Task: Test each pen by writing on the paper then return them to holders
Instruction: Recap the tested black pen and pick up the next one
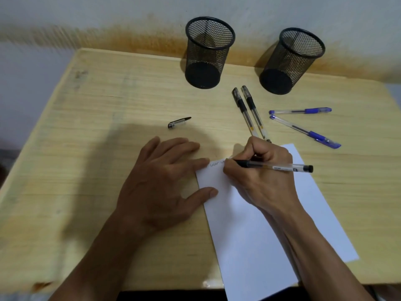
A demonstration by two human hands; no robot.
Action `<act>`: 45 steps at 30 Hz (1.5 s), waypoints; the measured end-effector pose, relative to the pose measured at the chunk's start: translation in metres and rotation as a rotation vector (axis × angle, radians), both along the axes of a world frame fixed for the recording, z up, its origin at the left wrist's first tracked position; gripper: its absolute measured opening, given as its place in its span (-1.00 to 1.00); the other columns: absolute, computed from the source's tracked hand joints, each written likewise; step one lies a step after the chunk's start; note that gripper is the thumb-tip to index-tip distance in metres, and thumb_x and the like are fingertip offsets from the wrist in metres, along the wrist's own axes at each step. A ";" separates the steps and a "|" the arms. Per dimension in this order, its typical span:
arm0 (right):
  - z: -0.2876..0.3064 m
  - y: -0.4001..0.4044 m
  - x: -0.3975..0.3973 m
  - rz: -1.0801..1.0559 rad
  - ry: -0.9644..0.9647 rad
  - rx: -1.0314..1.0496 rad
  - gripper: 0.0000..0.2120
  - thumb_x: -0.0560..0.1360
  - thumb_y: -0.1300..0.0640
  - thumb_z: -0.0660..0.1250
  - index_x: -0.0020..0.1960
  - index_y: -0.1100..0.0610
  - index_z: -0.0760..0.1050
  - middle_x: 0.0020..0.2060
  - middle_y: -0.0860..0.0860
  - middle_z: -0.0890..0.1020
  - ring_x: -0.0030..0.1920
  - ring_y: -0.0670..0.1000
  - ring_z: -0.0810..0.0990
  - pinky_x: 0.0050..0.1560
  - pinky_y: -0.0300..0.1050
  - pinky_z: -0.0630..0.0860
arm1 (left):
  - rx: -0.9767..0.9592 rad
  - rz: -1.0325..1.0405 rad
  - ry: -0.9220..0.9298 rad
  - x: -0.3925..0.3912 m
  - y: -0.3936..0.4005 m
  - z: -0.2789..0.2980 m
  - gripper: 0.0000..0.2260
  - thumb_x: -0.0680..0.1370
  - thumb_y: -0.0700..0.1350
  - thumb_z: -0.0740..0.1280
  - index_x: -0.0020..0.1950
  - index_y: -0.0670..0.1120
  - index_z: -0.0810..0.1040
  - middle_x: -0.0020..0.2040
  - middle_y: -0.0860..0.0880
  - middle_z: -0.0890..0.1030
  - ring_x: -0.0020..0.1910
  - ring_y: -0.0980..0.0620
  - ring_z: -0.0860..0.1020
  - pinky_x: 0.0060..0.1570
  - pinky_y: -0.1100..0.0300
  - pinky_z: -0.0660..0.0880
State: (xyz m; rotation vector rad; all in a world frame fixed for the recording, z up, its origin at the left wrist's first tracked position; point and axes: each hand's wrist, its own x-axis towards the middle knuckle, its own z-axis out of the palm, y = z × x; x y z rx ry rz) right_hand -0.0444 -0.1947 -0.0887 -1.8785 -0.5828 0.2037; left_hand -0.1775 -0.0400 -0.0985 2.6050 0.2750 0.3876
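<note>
On the wooden surface [86, 148], the left hand [160, 183] lies flat, fingers relaxed, fingertips pressing the paper's [260, 235] left edge. A loose pen cap [179, 122] lies beyond it. On the paper, the right hand [262, 181] grips a black pen [280, 167]. Four capped pens lie beyond the paper, before two mesh holders [208, 53].

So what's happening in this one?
The right hand grips a black pen and writes near the paper's top edge, while the left hand holds the sheet flat. The pen's cap lies on the table. Two black pens and two blue pens wait beside two empty holders.
</note>
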 end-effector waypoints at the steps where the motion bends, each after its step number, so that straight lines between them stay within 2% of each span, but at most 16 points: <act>1: 0.000 0.000 0.000 0.006 0.000 -0.001 -0.77 0.24 0.29 0.47 -0.40 0.27 0.41 -0.49 0.18 0.54 -0.42 0.22 0.43 -0.48 0.01 0.34 | -0.001 0.001 0.001 0.000 0.000 0.000 -0.51 0.41 0.34 0.35 0.22 0.10 0.64 0.36 0.08 0.54 0.43 0.07 0.41 0.42 -0.20 0.25; 4: 0.000 0.000 0.000 0.018 0.004 0.002 -0.76 0.26 0.32 0.50 -0.39 0.29 0.42 -0.49 0.18 0.54 -0.42 0.23 0.44 -0.49 0.01 0.34 | -0.010 0.001 0.007 0.000 0.000 0.000 -0.51 0.42 0.35 0.33 0.23 0.11 0.63 0.37 0.08 0.53 0.45 0.08 0.40 0.43 -0.20 0.23; 7: -0.001 0.000 0.001 0.007 0.003 0.003 -0.76 0.25 0.31 0.48 -0.40 0.28 0.41 -0.49 0.18 0.53 -0.46 0.15 0.41 -0.48 0.04 0.35 | -0.010 -0.002 0.008 0.000 0.001 0.000 -0.50 0.42 0.35 0.33 0.24 0.11 0.62 0.38 0.07 0.53 0.45 0.08 0.39 0.45 -0.21 0.21; 10: -0.002 0.001 0.001 -0.004 0.040 0.027 -0.77 0.27 0.32 0.48 -0.37 0.28 0.42 -0.47 0.20 0.56 -0.43 0.25 0.49 -0.48 0.11 0.43 | -0.019 0.003 0.010 -0.001 0.000 0.000 -0.50 0.42 0.35 0.33 0.25 0.11 0.62 0.39 0.08 0.52 0.46 0.10 0.37 0.45 -0.19 0.22; 14: 0.000 0.000 0.001 0.006 -0.006 -0.003 -0.78 0.25 0.31 0.47 -0.39 0.29 0.42 -0.49 0.17 0.55 -0.41 0.23 0.45 -0.49 0.02 0.37 | -0.012 -0.001 0.008 0.000 0.000 0.001 -0.50 0.42 0.35 0.32 0.25 0.11 0.62 0.39 0.07 0.53 0.46 0.09 0.38 0.45 -0.19 0.23; 18: 0.000 -0.001 0.001 -0.009 -0.048 -0.018 -0.79 0.25 0.30 0.47 -0.39 0.28 0.42 -0.50 0.13 0.56 -0.42 0.17 0.47 -0.46 0.02 0.39 | -0.011 0.006 0.004 -0.001 -0.001 0.001 -0.50 0.42 0.34 0.33 0.24 0.11 0.62 0.38 0.08 0.53 0.45 0.10 0.38 0.45 -0.19 0.23; 23: -0.002 -0.001 0.002 -0.016 -0.004 0.020 -0.78 0.26 0.28 0.46 -0.39 0.27 0.41 -0.50 0.17 0.56 -0.44 0.27 0.51 -0.49 0.15 0.47 | -0.034 0.012 -0.007 0.000 -0.002 0.000 -0.50 0.41 0.35 0.33 0.24 0.11 0.63 0.38 0.09 0.53 0.45 0.10 0.38 0.45 -0.18 0.23; 32: -0.004 -0.001 0.002 -0.018 -0.004 0.006 -0.78 0.25 0.28 0.46 -0.38 0.27 0.41 -0.49 0.17 0.56 -0.44 0.28 0.52 -0.49 0.20 0.48 | -0.030 0.014 -0.017 -0.001 -0.001 -0.002 -0.50 0.41 0.35 0.34 0.24 0.13 0.62 0.38 0.10 0.53 0.46 0.12 0.38 0.46 -0.18 0.22; 37: -0.001 -0.001 0.002 -0.017 -0.025 -0.013 -0.78 0.25 0.29 0.46 -0.38 0.29 0.41 -0.49 0.17 0.56 -0.42 0.27 0.50 -0.48 0.13 0.46 | -0.022 0.007 -0.013 0.000 0.000 -0.002 -0.49 0.42 0.36 0.31 0.25 0.12 0.62 0.38 0.09 0.53 0.46 0.11 0.37 0.45 -0.19 0.22; 41: 0.001 0.000 -0.001 -0.026 -0.053 -0.036 -0.77 0.30 0.40 0.47 -0.37 0.32 0.41 -0.48 0.14 0.54 -0.41 0.15 0.48 -0.45 -0.01 0.41 | -0.024 0.009 -0.024 -0.001 0.000 -0.003 -0.50 0.41 0.35 0.33 0.24 0.12 0.62 0.38 0.09 0.53 0.46 0.11 0.38 0.45 -0.18 0.23; 43: 0.004 0.000 0.000 -0.034 0.006 -0.003 -0.79 0.31 0.46 0.42 -0.34 0.39 0.39 -0.47 0.19 0.53 -0.43 0.19 0.48 -0.46 -0.02 0.41 | -0.017 0.010 -0.024 -0.001 0.000 -0.003 -0.50 0.41 0.35 0.34 0.24 0.12 0.63 0.37 0.10 0.53 0.45 0.11 0.38 0.45 -0.18 0.23; 45: 0.007 0.000 0.004 -0.015 0.183 0.135 -0.80 0.34 0.55 0.36 -0.32 0.44 0.34 -0.44 0.38 0.50 -0.51 0.24 0.48 -0.48 -0.01 0.44 | -0.001 0.009 -0.023 0.000 0.000 -0.003 -0.50 0.41 0.35 0.33 0.23 0.12 0.63 0.37 0.10 0.53 0.45 0.11 0.38 0.46 -0.18 0.23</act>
